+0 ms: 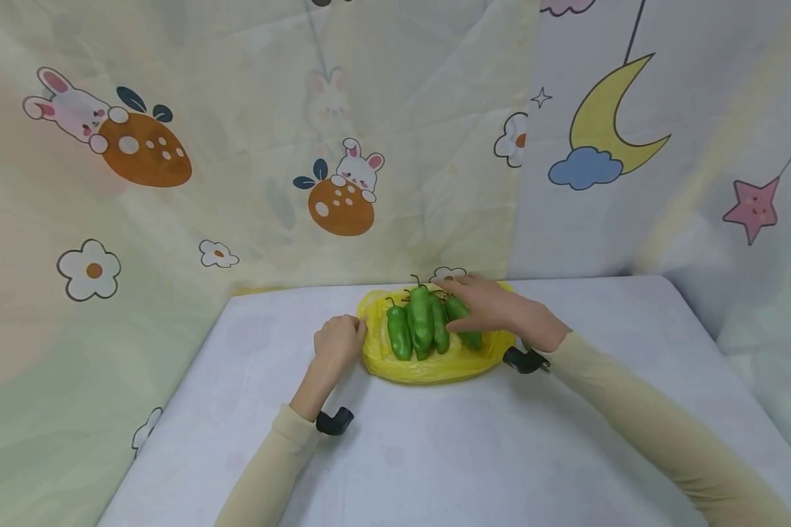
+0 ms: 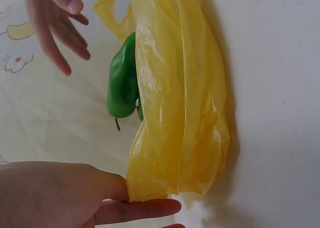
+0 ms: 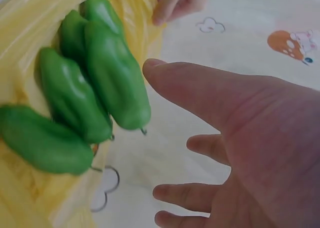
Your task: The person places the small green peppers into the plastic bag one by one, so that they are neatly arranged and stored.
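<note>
A yellow plastic bag (image 1: 415, 375) lies near the far edge of the table, its mouth spread wide. Several green peppers (image 1: 421, 319) with thin dark stems lie in it side by side. My left hand (image 1: 338, 339) pinches the bag's left rim between thumb and fingers, as the left wrist view shows on the crinkled plastic (image 2: 177, 103). Over the bag's right side, my right hand (image 1: 488, 304) reaches with fingers spread, holding nothing. In the right wrist view its thumb points toward the nearest pepper (image 3: 117, 78), with a gap between. The bag's near wall hides most of the peppers from the left wrist view.
A white tabletop (image 1: 435, 454) stretches from the bag toward me. Behind it hangs a curtain (image 1: 422, 227) printed with rabbits, flowers and a moon, close to the table's far edge. A black strap mount (image 1: 335, 421) sits on each wrist.
</note>
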`<state>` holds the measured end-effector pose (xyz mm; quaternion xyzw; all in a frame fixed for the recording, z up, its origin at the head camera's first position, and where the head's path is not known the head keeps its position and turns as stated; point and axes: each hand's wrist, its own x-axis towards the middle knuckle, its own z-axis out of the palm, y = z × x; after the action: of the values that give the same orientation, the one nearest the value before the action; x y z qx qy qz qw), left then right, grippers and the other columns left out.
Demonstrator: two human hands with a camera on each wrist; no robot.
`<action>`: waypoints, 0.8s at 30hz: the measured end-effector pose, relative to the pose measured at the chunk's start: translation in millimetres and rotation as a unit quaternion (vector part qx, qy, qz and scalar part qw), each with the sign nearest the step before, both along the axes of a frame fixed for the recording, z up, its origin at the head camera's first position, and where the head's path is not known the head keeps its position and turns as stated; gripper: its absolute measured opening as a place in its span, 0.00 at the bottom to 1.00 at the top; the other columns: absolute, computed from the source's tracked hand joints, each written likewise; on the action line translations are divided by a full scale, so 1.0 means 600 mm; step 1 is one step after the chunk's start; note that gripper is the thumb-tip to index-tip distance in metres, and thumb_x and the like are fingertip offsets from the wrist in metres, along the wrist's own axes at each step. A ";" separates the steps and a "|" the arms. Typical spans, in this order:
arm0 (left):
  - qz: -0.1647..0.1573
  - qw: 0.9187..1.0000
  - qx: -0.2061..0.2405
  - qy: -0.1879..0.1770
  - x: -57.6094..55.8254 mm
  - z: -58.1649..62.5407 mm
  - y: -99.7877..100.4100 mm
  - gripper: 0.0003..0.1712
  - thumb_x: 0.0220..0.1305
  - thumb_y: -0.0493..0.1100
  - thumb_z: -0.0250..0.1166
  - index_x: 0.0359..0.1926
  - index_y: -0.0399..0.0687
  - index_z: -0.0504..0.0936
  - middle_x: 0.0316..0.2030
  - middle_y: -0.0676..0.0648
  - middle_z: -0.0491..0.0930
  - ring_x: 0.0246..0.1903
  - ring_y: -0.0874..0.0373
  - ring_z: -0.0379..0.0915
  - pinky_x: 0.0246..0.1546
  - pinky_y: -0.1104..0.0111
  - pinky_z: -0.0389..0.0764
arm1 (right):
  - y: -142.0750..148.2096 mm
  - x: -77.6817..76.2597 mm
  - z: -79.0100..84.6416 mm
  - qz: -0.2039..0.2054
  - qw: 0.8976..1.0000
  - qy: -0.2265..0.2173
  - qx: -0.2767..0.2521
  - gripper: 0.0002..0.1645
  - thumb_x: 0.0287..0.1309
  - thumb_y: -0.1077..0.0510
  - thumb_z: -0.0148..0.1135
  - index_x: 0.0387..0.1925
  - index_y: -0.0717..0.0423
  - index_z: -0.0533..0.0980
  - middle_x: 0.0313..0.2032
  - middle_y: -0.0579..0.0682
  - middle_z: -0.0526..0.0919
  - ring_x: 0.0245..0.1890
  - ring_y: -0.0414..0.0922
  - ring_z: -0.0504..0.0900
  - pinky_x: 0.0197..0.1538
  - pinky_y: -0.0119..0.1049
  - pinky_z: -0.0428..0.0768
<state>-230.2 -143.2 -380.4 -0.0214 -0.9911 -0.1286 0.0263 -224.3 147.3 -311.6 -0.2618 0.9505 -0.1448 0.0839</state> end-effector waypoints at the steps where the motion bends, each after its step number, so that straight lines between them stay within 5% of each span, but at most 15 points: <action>1: 0.000 1.000 0.001 -0.001 0.000 -0.001 0.000 0.28 0.76 0.51 0.52 0.18 0.48 0.77 0.16 0.50 0.70 0.20 0.55 0.68 0.21 0.65 0.65 | 0.008 0.002 0.002 -0.004 1.000 -0.002 -0.004 0.52 0.60 0.43 0.70 0.78 0.48 0.54 0.74 0.66 0.58 0.75 0.70 0.53 0.71 0.67 0.57; 14: 0.002 1.000 0.002 0.001 0.002 -0.006 -0.006 0.26 0.76 0.51 0.53 0.21 0.47 0.81 0.16 0.50 0.71 0.20 0.55 0.68 0.21 0.66 0.65 | 0.104 0.027 0.026 -0.052 0.999 -0.006 -0.011 0.50 0.61 0.47 0.69 0.78 0.51 0.54 0.74 0.72 0.53 0.74 0.75 0.46 0.68 0.75 0.51; 24: 0.000 1.000 0.005 -0.001 -0.001 -0.007 -0.005 0.24 0.76 0.50 0.53 0.23 0.47 0.82 0.17 0.49 0.72 0.21 0.55 0.69 0.22 0.65 0.66 | 0.173 0.037 0.002 -0.063 0.998 -0.012 0.017 0.51 0.58 0.45 0.71 0.75 0.58 0.58 0.70 0.69 0.64 0.69 0.75 0.57 0.65 0.73 0.61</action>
<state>-230.5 -146.4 -384.9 -0.0207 -0.9906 -0.1332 0.0250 -201.9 251.3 -310.4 -0.1979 0.9664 -0.1371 0.0899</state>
